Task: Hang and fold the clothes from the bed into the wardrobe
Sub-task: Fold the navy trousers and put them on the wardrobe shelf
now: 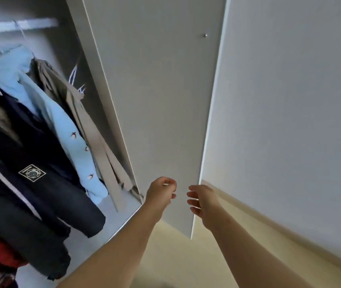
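In the head view, the wardrobe (70,48) is being seen open at 9 to 11 o'clock, with its door (159,100) being swung out through the middle and a wall (290,100) lying at 3 o'clock. Clothes are already being carried on the rail (20,26) at 10 o'clock: a dark jacket (30,163), a blue top (47,104) and a beige coat (86,125). The bed and whatever is left on it are not being shown.

Both arms are being stretched toward 6 o'clock of the door. The left hand (160,192) is being kept curled in front of the door face, with nothing held. The right hand (202,202) is being kept loosely spread at the door's free edge; whether it is touching cannot be told.

The clothes are being judged soft, limp and light, the jacket heavier. Each is probably best taken at the shoulders or collar, so that it is not being dragged off its hanger.
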Demonstrator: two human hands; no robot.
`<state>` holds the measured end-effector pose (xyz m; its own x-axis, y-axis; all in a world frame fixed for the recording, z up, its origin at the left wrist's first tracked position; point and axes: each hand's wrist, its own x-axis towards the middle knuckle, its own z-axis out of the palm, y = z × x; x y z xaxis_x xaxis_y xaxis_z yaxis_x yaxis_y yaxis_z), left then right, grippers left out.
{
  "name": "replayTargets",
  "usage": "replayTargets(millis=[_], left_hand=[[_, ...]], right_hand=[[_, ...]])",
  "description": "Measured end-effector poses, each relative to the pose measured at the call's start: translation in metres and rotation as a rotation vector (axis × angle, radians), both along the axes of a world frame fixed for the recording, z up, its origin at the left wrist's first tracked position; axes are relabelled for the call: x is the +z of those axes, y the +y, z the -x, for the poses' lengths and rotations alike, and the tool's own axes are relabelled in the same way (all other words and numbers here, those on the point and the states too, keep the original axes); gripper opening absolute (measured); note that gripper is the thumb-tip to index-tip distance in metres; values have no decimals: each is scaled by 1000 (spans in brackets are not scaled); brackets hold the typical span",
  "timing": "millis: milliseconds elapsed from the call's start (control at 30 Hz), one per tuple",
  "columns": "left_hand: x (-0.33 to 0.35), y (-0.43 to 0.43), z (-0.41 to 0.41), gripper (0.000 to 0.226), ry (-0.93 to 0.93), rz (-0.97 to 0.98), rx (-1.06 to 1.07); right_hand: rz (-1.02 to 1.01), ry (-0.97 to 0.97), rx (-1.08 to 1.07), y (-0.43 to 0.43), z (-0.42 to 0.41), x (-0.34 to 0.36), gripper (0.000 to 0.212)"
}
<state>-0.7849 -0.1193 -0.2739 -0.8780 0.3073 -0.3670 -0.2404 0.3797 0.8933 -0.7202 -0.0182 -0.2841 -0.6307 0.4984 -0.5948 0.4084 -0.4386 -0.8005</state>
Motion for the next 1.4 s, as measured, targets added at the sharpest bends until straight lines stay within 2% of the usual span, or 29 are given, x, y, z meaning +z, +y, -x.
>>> replayTargets(millis=[367, 600, 1033, 1267, 1400], left_hand=[[-41, 82, -158, 12, -90, 55, -522], [-31, 158, -319, 18, -78, 48, -841], [-26, 252, -661, 20, -135, 48, -1310], [-48, 283, -796, 15, -109, 119, -1548], [-64, 298, -873, 14, -165, 174, -1699]], right_hand=[[48, -97, -546, 32, -210, -32, 9], [34, -58, -882, 71, -379, -32, 11], [51, -65, -1333, 102, -716, -32, 9], [135, -54, -1571, 95, -830, -51, 8], [164, -73, -1717, 95, -897, -67, 9]])
